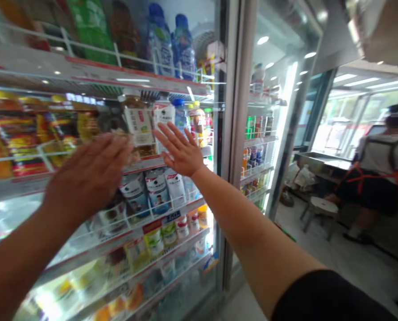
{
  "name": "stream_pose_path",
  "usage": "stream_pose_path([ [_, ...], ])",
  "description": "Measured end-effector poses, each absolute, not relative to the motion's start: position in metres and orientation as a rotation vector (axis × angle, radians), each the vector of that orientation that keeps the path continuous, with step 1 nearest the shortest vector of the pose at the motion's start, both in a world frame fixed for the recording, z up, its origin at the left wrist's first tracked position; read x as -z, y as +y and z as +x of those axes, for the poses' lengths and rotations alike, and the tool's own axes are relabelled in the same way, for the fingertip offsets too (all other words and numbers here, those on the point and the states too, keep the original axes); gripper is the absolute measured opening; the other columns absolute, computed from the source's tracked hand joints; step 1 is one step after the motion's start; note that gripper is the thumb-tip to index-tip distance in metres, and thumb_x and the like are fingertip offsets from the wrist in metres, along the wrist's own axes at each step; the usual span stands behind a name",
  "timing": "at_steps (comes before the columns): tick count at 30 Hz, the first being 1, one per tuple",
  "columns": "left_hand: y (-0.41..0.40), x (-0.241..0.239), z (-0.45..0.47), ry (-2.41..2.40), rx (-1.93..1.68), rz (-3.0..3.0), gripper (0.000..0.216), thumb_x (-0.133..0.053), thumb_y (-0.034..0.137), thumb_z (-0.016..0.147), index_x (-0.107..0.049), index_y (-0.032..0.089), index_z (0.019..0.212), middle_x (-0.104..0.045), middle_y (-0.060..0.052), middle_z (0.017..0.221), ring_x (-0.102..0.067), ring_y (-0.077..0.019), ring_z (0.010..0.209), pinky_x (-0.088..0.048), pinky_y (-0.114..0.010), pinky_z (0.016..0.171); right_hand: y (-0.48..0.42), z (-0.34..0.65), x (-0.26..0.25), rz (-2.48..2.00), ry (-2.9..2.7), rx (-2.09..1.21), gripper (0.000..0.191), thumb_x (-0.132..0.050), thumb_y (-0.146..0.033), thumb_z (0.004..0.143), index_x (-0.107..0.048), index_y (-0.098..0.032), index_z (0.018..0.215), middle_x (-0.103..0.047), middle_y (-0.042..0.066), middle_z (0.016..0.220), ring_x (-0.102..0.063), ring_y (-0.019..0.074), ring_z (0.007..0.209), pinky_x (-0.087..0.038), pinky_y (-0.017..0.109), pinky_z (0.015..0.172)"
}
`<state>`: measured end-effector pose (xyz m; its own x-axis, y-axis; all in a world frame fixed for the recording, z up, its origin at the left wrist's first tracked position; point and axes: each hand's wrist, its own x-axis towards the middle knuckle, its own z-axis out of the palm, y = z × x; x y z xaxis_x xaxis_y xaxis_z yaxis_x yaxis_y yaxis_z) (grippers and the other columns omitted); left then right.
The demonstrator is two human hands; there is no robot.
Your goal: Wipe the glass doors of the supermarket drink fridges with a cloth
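Observation:
My left hand (85,174) is blurred, its fingers stretched forward and close together against the glass door of a drinks fridge. A crumpled pale scrap, apparently a cloth (120,132), shows at its fingertips; most of it is hidden under the hand. Farther right, my right hand (183,151) lies open with its fingers spread, palm toward the same glass. Behind the glass between the hands stands a bottle with a white label (139,127). Another white-labelled bottle (164,111) is just above my right fingers.
A metal door frame (242,133) stands right of my hands, with a second glass-fronted fridge section (259,147) beyond. Blue-capped bottles (184,49) fill part of the top shelf. At right are a stool (322,206) and a person in an apron (379,165).

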<state>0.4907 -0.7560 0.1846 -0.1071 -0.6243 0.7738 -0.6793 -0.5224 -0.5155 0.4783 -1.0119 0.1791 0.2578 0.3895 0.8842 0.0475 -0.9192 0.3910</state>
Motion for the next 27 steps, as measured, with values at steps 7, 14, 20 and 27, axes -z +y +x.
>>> stream_pose_path([
  [7,-0.774,-0.189,0.495,-1.358,-1.673,1.928,0.054,-0.038,0.028,0.103,-0.031,0.028,0.156,-0.026,-0.003,0.165,-0.017,-0.0331,0.152,-0.027,-0.073,0.118,-1.008,0.473,-0.181,2.296,0.375,-1.680,0.052,-0.020,-0.028,0.105,-0.037,-0.025,0.155,-0.025,-0.003,0.164,-0.009,0.0132,0.155,0.008,0.043,0.129],
  [14,-0.758,-0.203,0.492,-1.302,-1.690,2.182,0.070,-0.040,0.027,0.095,-0.018,0.033,0.161,-0.019,0.008,0.166,-0.020,-0.0301,0.153,-0.017,-0.057,0.129,-1.007,0.473,-0.182,2.293,0.187,-1.452,0.056,-0.022,-0.028,0.104,-0.019,-0.028,0.160,-0.011,-0.006,0.167,0.000,0.0167,0.155,0.003,0.048,0.129],
  [20,-0.771,-0.179,0.492,-1.391,-1.794,2.063,0.074,-0.047,0.020,0.096,-0.015,0.020,0.162,-0.025,-0.009,0.165,-0.022,-0.0376,0.151,-0.028,-0.062,0.123,-1.011,0.472,-0.181,2.329,0.366,-1.607,0.056,-0.021,-0.028,0.103,-0.029,-0.028,0.158,-0.021,-0.004,0.165,-0.009,0.0137,0.155,0.000,0.043,0.131],
  [27,-0.767,-0.183,0.491,-1.311,-1.821,2.130,0.063,-0.046,0.019,0.100,-0.025,0.018,0.159,-0.032,-0.009,0.163,-0.026,-0.0303,0.151,-0.028,-0.055,0.125,-1.016,0.480,-0.177,2.373,0.544,-1.752,0.057,-0.028,-0.026,0.100,-0.034,-0.027,0.157,-0.027,-0.002,0.163,-0.016,0.0152,0.155,-0.005,0.044,0.131],
])
